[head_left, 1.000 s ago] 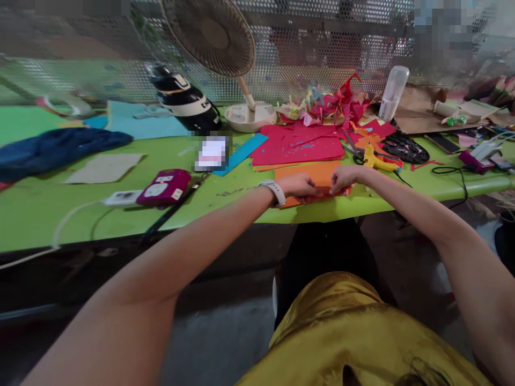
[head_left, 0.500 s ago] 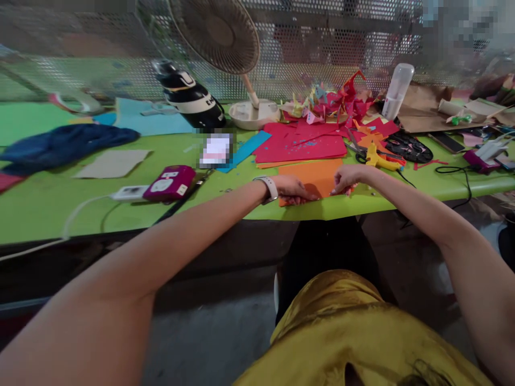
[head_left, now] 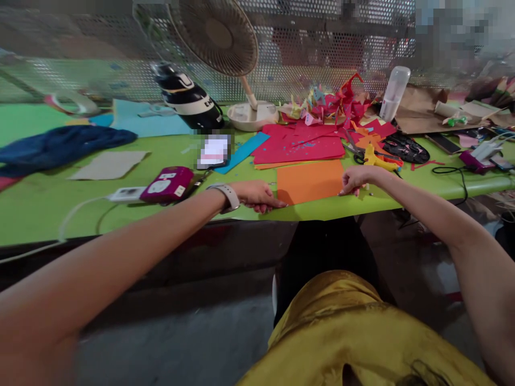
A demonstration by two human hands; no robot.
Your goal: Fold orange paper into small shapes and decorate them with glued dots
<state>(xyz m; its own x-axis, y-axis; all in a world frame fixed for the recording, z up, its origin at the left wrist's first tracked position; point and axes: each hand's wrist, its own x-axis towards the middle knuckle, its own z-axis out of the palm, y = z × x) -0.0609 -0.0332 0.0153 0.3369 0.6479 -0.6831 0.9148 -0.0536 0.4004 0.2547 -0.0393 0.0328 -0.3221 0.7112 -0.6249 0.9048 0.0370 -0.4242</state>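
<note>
One orange sheet (head_left: 309, 181) lies flat near the front edge of the green table (head_left: 322, 210). At its near left corner the left hand (head_left: 260, 196) (a pale watch band (head_left: 230, 195) circles that wrist) sets down an outstretched index finger, the other fingers curled under. Well apart from it, the right hand (head_left: 356, 179) bends down at the near right corner, fingers bunched. Whether either hand pinches the sheet, I cannot tell. Just behind the sheet is a stack of red paper (head_left: 295, 150), blue specks (head_left: 303, 144) scattered over it. A yellow glue gun (head_left: 377, 160) sits beyond the right hand, beside scissors (head_left: 351, 143).
</note>
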